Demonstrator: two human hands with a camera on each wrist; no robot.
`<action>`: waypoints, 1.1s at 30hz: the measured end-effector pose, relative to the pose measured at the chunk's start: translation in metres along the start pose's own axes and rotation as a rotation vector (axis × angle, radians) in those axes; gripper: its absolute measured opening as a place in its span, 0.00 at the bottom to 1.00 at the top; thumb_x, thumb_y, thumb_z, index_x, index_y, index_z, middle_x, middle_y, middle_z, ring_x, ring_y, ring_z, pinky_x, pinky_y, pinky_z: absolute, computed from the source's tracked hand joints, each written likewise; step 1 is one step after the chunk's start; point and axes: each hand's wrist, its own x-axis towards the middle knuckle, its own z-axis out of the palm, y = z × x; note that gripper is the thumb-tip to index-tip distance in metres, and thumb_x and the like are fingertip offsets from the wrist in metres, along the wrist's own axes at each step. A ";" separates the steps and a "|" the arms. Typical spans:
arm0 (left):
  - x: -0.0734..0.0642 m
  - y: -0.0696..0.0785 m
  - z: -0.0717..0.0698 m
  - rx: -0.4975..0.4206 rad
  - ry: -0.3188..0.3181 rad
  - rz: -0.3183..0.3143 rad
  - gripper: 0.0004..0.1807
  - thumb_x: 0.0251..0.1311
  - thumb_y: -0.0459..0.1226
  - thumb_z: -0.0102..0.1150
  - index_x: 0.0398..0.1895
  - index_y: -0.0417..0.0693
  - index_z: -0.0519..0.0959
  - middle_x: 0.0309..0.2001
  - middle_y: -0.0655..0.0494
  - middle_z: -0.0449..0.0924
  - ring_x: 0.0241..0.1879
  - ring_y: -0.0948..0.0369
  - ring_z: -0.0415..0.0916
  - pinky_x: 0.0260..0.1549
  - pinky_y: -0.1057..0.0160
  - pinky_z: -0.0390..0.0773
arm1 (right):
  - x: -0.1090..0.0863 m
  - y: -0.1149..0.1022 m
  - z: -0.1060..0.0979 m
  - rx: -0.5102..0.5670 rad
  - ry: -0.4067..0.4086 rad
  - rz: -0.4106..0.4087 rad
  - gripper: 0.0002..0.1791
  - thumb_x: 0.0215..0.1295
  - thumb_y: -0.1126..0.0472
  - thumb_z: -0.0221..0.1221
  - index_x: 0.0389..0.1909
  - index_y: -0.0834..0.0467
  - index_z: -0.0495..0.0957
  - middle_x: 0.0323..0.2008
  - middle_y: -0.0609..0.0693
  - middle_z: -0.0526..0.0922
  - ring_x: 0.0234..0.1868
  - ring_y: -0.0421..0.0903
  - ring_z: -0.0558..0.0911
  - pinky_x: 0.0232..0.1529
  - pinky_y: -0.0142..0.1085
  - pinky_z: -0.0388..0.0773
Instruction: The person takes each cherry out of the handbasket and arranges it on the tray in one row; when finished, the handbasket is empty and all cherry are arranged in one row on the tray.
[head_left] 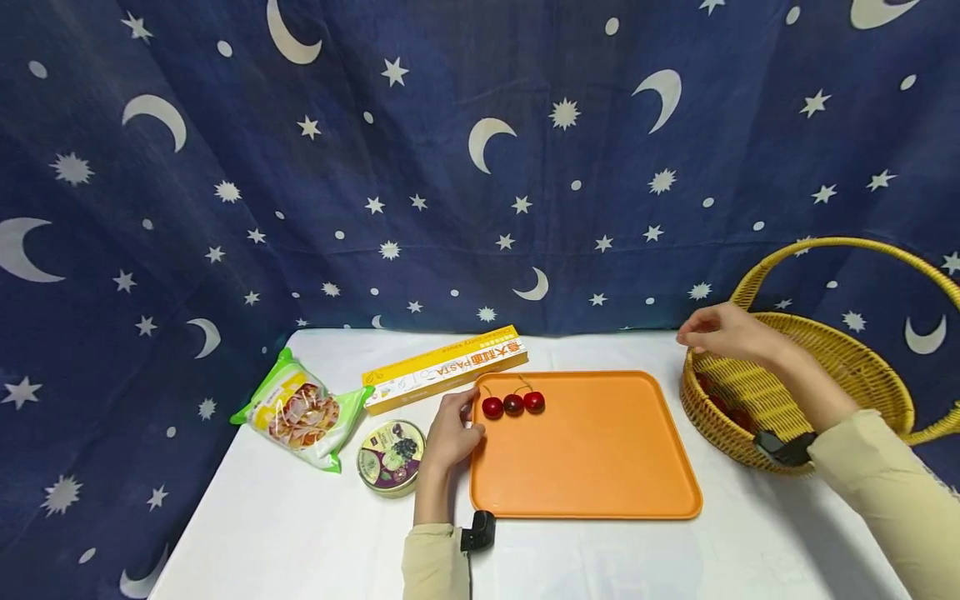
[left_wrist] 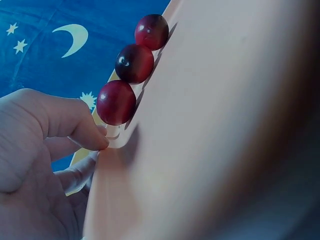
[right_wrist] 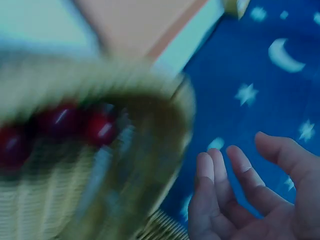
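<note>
An orange tray point(head_left: 585, 467) lies on the table, with three red cherries point(head_left: 513, 405) in a row near its far left corner. At that tray's left rim, my left hand point(head_left: 452, 433) pinches the edge, thumb tip on top and fingers outside, as the left wrist view shows. Over the left rim of a yellow wicker basket point(head_left: 840, 367), my right hand point(head_left: 723, 329) hovers with nothing in it. Its fingers point(right_wrist: 240, 162) are spread and loosely bent in the right wrist view. Several more cherries point(right_wrist: 102, 128) sit inside the basket, blurred there and partly shaded.
Behind the tray's left corner lies a yellow and white pasta box point(head_left: 442, 371). A green and white food bag point(head_left: 303, 412) and a round tin point(head_left: 390, 457) stand left of my left hand. The basket's tall handle point(head_left: 855, 242) arches up at the right. A blue curtain point(head_left: 450, 167) hangs behind.
</note>
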 end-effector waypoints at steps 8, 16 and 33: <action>-0.001 -0.003 0.000 -0.005 0.003 0.009 0.35 0.42 0.26 0.60 0.62 0.34 0.75 0.52 0.40 0.72 0.41 0.53 0.73 0.43 0.55 0.71 | 0.002 0.051 -0.025 0.096 -0.260 0.215 0.20 0.69 0.59 0.55 0.49 0.73 0.75 0.38 0.50 0.80 0.41 0.49 0.82 0.42 0.45 0.80; -0.001 -0.004 0.002 0.003 -0.013 -0.015 0.35 0.43 0.26 0.61 0.63 0.35 0.74 0.52 0.42 0.72 0.41 0.54 0.72 0.43 0.56 0.71 | 0.017 0.072 -0.017 0.320 -0.424 0.338 0.12 0.69 0.62 0.55 0.44 0.66 0.79 0.38 0.54 0.82 0.37 0.49 0.84 0.39 0.40 0.82; 0.000 0.000 0.002 0.008 -0.017 -0.046 0.35 0.44 0.27 0.62 0.63 0.37 0.74 0.53 0.43 0.72 0.42 0.54 0.72 0.43 0.56 0.70 | 0.018 0.065 -0.027 0.340 -0.462 0.273 0.07 0.69 0.62 0.55 0.38 0.62 0.78 0.35 0.49 0.81 0.33 0.43 0.82 0.32 0.29 0.78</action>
